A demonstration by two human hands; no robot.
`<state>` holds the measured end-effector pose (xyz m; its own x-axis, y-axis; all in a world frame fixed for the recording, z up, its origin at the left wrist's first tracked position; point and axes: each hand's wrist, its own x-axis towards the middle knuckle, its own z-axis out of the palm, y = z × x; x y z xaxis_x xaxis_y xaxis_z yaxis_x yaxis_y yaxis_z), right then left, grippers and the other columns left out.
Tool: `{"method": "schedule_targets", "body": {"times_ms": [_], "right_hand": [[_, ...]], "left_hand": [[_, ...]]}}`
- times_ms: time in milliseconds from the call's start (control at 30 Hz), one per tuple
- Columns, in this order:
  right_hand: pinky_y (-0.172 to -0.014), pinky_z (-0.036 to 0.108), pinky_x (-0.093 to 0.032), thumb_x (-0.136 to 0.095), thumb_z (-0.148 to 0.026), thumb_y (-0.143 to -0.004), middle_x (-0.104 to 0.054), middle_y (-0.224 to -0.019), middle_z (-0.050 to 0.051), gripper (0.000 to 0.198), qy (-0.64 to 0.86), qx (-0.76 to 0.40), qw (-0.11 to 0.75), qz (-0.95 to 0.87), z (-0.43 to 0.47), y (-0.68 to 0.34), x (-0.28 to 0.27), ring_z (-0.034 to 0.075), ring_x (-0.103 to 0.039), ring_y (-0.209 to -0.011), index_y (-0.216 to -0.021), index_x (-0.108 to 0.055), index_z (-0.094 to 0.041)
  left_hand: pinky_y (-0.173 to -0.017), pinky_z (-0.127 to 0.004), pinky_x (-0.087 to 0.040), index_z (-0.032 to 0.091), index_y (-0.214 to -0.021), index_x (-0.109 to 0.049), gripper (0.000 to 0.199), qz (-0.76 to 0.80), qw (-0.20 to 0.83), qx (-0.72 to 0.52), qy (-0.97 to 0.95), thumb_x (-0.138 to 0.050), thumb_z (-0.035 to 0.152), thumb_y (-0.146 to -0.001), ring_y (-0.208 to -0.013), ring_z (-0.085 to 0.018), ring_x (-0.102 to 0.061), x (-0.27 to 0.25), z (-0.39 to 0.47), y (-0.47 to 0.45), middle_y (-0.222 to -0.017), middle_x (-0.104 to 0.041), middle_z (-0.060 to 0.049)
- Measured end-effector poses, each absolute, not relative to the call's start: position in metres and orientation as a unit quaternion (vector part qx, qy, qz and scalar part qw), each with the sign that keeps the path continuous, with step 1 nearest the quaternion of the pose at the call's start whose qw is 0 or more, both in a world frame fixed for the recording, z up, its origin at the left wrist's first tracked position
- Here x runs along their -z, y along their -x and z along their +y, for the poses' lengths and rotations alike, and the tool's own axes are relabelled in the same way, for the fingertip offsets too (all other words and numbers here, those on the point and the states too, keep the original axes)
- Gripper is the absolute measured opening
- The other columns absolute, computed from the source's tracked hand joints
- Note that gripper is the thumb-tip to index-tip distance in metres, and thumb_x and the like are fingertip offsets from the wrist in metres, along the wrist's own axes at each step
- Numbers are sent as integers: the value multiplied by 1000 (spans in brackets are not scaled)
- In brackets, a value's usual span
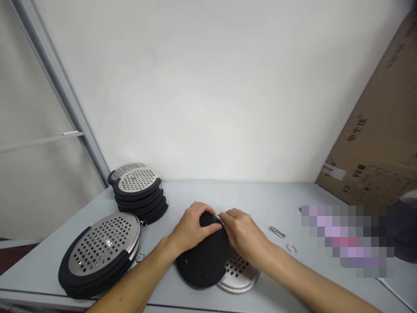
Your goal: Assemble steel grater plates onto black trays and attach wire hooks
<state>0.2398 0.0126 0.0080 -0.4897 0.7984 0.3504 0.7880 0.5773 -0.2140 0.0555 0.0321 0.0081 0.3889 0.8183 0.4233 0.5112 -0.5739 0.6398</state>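
Clasping the upper end of a smooth, matte-black rounded disc (203, 261), the left hand (192, 228) has its grip clamped on the edge, thumb laid across the dark face. Disc location: lower centre of the frame. Two small marks show on its face; slits or dents, cannot tell which.

Right hand (243, 230): grip brought together, fingertips pinching a shiny bent-wire metal clip (218, 218) at the disc's top edge. Exact finger contact partly hidden.

Partly behind the disc and below the right wrist: a silvery round metal plate (241, 280), punched with dark holes, raised rim polished.

Lower left of frame: a pile of black-rimmed perforated metal discs (109, 243). Upper face bare metal with a grid of angular holes; black edging, soft-looking, wraps part of the rim. Wire fittings stick out on the pile's right side. Left of centre, farther back: a taller stack of similar black-edged discs (140, 202), layers slightly uneven.

Right of the hands, on the smooth pale-grey tabletop (247, 195): a loose elongated wire clip (277, 232) and, near it, a thin round metal ring (291, 248). Right edge: a brown printed cardboard box (381, 139), tilted.
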Motion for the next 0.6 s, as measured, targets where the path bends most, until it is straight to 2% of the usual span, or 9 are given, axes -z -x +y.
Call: {"method": "schedule_targets", "body": {"times_ms": [133, 300, 600], "right_hand": [[-55, 25, -33, -41, -4, -87, -56, -68, 4, 23, 463, 8, 215, -860, 14, -235, -7, 15, -47, -59, -75, -57, -15], [-57, 26, -34, -42, -5, -88, -59, -69, 5, 22, 452, 35, 214, -865, 16, -231, -5, 17, -49, -62, -76, -57, -15], [-56, 24, -34, -43, -7, -89, -59, -65, 4, 23, 457, -10, 224, -861, 22, -228, -3, 15, -51, -59, -74, -58, -15]], "left_hand": [[-83, -31, -43, 22, -92, -62, 24, 419, 221, -367, -801, -72, 35, -75, -92, -20, -57, -3, 34, -56, -94, -64, -2], [-85, -32, -43, 22, -106, -56, 40, 444, 234, -367, -783, -74, 36, -73, -95, -20, -56, 1, 35, -55, -98, -61, -3], [-85, -33, -43, 23, -106, -55, 38, 441, 236, -361, -787, -72, 33, -74, -94, -20, -56, 7, 38, -54, -96, -60, -2]]}}
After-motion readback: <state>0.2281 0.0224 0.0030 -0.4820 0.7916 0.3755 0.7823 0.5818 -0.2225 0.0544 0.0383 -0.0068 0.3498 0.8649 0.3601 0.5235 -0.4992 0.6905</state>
